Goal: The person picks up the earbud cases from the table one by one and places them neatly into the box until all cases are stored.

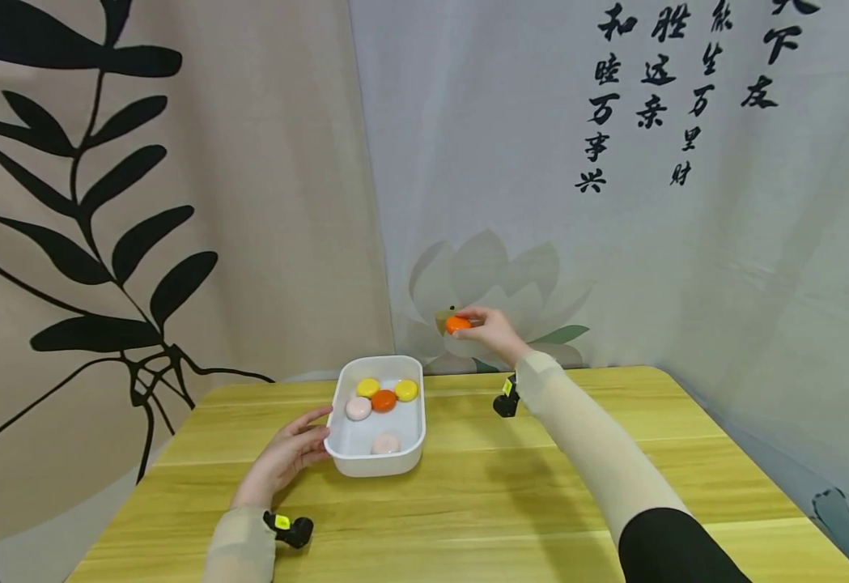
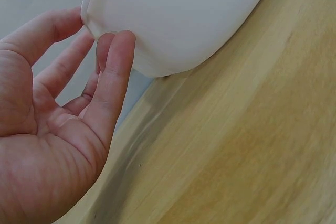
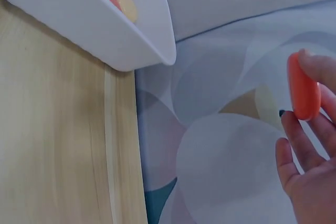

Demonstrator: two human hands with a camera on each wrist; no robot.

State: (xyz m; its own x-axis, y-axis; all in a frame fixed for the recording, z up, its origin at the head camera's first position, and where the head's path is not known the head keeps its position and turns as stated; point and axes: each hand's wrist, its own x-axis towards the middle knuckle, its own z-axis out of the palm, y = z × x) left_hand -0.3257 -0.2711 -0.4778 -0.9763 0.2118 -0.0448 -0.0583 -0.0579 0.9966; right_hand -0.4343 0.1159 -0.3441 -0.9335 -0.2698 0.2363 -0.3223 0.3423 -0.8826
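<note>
My right hand (image 1: 493,332) is raised beyond the far table edge, to the right of the white container. Between thumb and fingertips it pinches a smooth, thick orange disc (image 3: 304,86) with rounded edges. My left hand (image 1: 289,453) touches the left side of the white open container (image 1: 376,465), its fingertips (image 2: 123,43) against the outer wall and rim. Inside lie two yellow discs, another orange disc (image 1: 384,401) and two pale pink discs, one of them (image 1: 385,443) near the front wall. The left wrist view hides the container's contents.
The container stands on a wooden table (image 1: 460,502), near its far edge. Behind hangs a cloth backdrop (image 1: 293,202) with printed leaves, a lotus and black characters. Each wrist carries a small black camera, such as the left one (image 1: 296,532).
</note>
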